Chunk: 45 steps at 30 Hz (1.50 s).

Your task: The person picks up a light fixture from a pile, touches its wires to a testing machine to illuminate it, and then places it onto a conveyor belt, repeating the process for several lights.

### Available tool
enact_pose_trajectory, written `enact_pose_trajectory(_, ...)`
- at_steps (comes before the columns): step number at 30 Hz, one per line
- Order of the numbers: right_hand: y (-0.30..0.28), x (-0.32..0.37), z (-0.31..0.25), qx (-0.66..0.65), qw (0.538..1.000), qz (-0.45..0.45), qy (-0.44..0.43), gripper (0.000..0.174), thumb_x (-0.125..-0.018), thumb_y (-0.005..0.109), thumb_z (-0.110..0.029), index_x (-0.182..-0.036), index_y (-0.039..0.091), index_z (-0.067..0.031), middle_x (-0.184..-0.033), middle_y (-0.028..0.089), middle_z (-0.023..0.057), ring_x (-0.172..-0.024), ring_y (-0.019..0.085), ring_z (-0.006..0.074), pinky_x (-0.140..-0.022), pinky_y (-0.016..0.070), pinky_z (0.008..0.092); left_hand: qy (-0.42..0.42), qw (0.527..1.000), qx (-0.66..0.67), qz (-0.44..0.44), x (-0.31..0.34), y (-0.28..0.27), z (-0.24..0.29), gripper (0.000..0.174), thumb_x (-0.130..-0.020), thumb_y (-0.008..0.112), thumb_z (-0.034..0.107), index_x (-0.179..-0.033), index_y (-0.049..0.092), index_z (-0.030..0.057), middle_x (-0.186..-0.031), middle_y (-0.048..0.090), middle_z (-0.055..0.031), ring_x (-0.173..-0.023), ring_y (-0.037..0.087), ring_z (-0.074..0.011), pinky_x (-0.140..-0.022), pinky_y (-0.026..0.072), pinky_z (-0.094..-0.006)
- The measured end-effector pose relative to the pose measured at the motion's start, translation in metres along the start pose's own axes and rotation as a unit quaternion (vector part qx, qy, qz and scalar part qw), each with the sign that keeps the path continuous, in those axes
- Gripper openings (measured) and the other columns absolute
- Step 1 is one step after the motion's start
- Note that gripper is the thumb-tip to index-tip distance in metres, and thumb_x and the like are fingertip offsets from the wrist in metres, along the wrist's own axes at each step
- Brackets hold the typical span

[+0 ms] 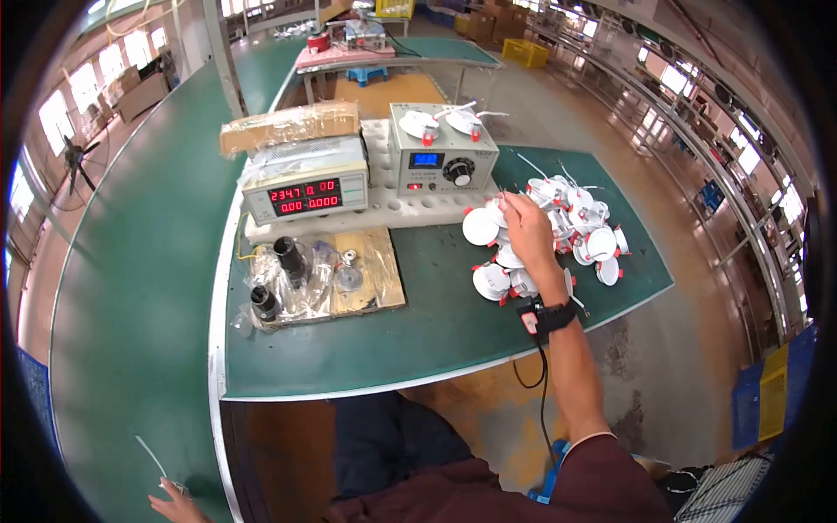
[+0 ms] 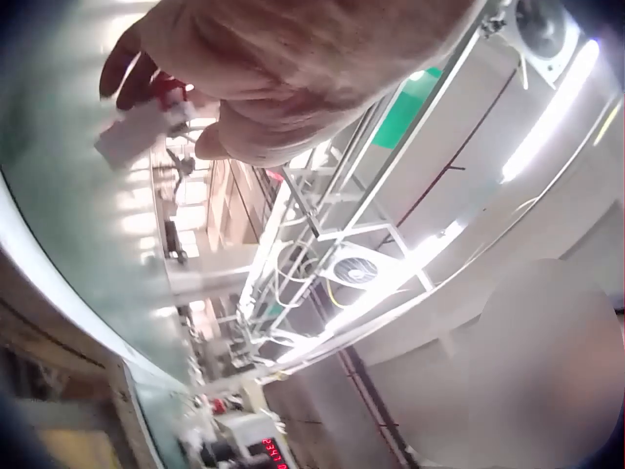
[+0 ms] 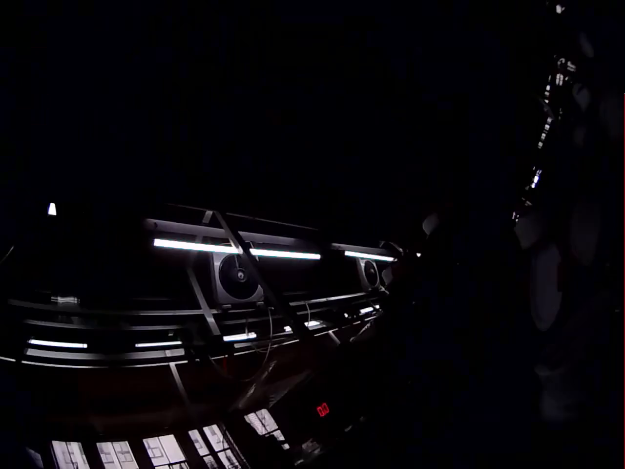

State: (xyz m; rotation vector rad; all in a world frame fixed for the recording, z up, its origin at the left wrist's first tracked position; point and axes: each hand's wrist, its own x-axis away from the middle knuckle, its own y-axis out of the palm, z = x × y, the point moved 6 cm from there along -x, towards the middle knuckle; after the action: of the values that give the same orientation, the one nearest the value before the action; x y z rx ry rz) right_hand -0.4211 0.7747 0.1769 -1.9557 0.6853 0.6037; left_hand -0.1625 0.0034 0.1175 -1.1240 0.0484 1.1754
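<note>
Left hand (image 1: 181,507) close by a blurred white-and-red fitting (image 2: 134,137), right hand (image 1: 530,234) over heaped round white red-clipped lamps (image 1: 601,244), whether either's fingers grip anything I can't tell

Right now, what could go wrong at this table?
Snag: a cable hangs from the right wrist past the front edge of the green table; it could catch as the right hand moves.
Tangle: the white lamps lie heaped with loose wires, so lifting one might drag others.
Drop: two more lamps sit atop the grey box; a bump might knock them off.
</note>
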Motion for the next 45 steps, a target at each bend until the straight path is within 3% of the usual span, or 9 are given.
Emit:
enact_pose_trajectory(3, 0.003, -0.023, -0.011, -0.131, 0.990, 0.045, 0.032, 0.024, -0.099, 0.061, -0.016, -0.110, 0.069, 0.0044, -0.096, 0.073, 0.0198, -0.076, 0.072, 0.0279, -0.068, 0.0552, 0.0370, 0.162, 0.958, -0.172, 0.163, 0.018, 0.000, 0.024, 0.051, -0.096, 0.065, 0.033, -0.123, 0.061, -0.0105, -0.116, 0.063, -0.0331, -0.106, 0.061, -0.0461, -0.097, 0.0480, -0.0566)
enact_pose_trajectory(5, -0.010, -0.034, -0.047, -0.191, 0.979, 0.071, -0.014, 0.022, -0.099, 0.064, -0.012, -0.112, 0.069, 0.0049, -0.102, 0.074, 0.0189, -0.073, 0.073, 0.0202, -0.066, 0.0575, 0.0319, 0.085, 0.992, 0.091, 0.013, 0.035, 0.009, 0.086, 0.047, -0.102, 0.057, 0.023, -0.145, 0.050, 0.0046, -0.134, 0.058, -0.0114, -0.111, 0.059, -0.0198, -0.094, 0.0481, -0.0328)
enact_pose_trajectory(7, -0.026, -0.032, -0.107, -0.176, 0.982, 0.037, -0.055, 0.017, -0.096, 0.066, -0.007, -0.106, 0.070, 0.0051, -0.092, 0.072, 0.0192, -0.072, 0.071, 0.0246, -0.065, 0.0541, 0.0319, 0.038, 0.920, 0.373, -0.115, 0.063, 0.014, 0.181, 0.041, -0.099, 0.059, 0.009, -0.138, 0.055, 0.0001, -0.128, 0.063, -0.0104, -0.106, 0.058, -0.0195, -0.097, 0.0452, -0.0333)
enact_pose_trajectory(13, -0.017, 0.046, -0.236, -0.265, 0.924, -0.228, -0.157, 0.015, -0.091, 0.070, -0.008, -0.103, 0.072, 0.0013, -0.081, 0.066, 0.0155, -0.069, 0.064, 0.0307, -0.062, 0.0499, 0.0359, 0.078, 0.697, 0.563, -0.437, 0.114, 0.021, 0.360, 0.037, -0.090, 0.073, 0.004, -0.126, 0.064, 0.0001, -0.110, 0.068, -0.0067, -0.080, 0.064, -0.0060, -0.068, 0.0510, -0.0223)
enact_pose_trajectory(19, -0.013, 0.094, -0.254, -0.331, 0.873, -0.350, -0.080, 0.014, -0.092, 0.070, -0.010, -0.103, 0.071, -0.0009, -0.076, 0.064, 0.0113, -0.061, 0.061, 0.0206, -0.057, 0.0473, 0.0319, 0.007, 0.619, 0.600, -0.507, 0.133, 0.041, 0.382, 0.012, -0.096, 0.068, 0.007, -0.097, 0.072, -0.0046, -0.083, 0.069, -0.0065, -0.071, 0.065, -0.0104, -0.063, 0.0535, -0.0245)
enact_pose_trajectory(26, 0.013, 0.110, -0.257, -0.429, 0.830, -0.354, 0.044, 0.013, -0.097, 0.067, -0.008, -0.102, 0.067, 0.0039, -0.077, 0.067, 0.0014, -0.064, 0.055, 0.0027, -0.055, 0.0443, 0.0226, -0.005, 0.654, 0.615, -0.442, 0.140, 0.055, 0.358, 0.017, -0.100, 0.063, 0.012, -0.092, 0.069, -0.0016, -0.075, 0.067, -0.0019, -0.068, 0.061, -0.0057, -0.062, 0.0481, -0.0216)
enact_pose_trajectory(33, 0.042, 0.116, -0.245, -0.497, 0.776, -0.333, 0.201, 0.016, -0.102, 0.059, -0.012, -0.099, 0.066, 0.0021, -0.077, 0.065, 0.0001, -0.066, 0.056, 0.0021, -0.055, 0.0442, 0.0198, 0.027, 0.651, 0.560, -0.512, 0.166, 0.080, 0.345, 0.023, -0.102, 0.060, 0.018, -0.108, 0.070, -0.0007, -0.099, 0.068, -0.0016, -0.086, 0.058, -0.0079, -0.076, 0.0478, -0.0253)
enact_pose_trajectory(38, 0.056, 0.111, -0.231, -0.517, 0.751, -0.320, 0.257, 0.019, -0.100, 0.061, -0.015, -0.095, 0.066, 0.0024, -0.072, 0.063, -0.0002, -0.064, 0.056, 0.0035, -0.056, 0.0440, 0.0206, -0.230, 0.191, 0.537, -0.789, 0.226, 0.081, 0.343, 0.063, -0.098, 0.061, 0.011, -0.153, 0.030, 0.0006, -0.137, 0.056, -0.0181, -0.115, 0.066, -0.0330, -0.095, 0.0579, -0.0480)
enact_pose_trajectory(45, 0.101, 0.094, -0.189, -0.410, 0.799, -0.354, 0.260, 0.021, -0.093, 0.064, -0.016, -0.084, 0.066, 0.0028, -0.065, 0.061, 0.0020, -0.058, 0.053, 0.0053, -0.053, 0.0403, 0.0229, -0.243, 0.246, 0.533, -0.772, 0.243, 0.114, 0.371, 0.058, -0.090, 0.066, -0.004, -0.144, 0.044, 0.0021, -0.122, 0.065, -0.0147, -0.109, 0.069, -0.0301, -0.089, 0.0630, -0.0431)
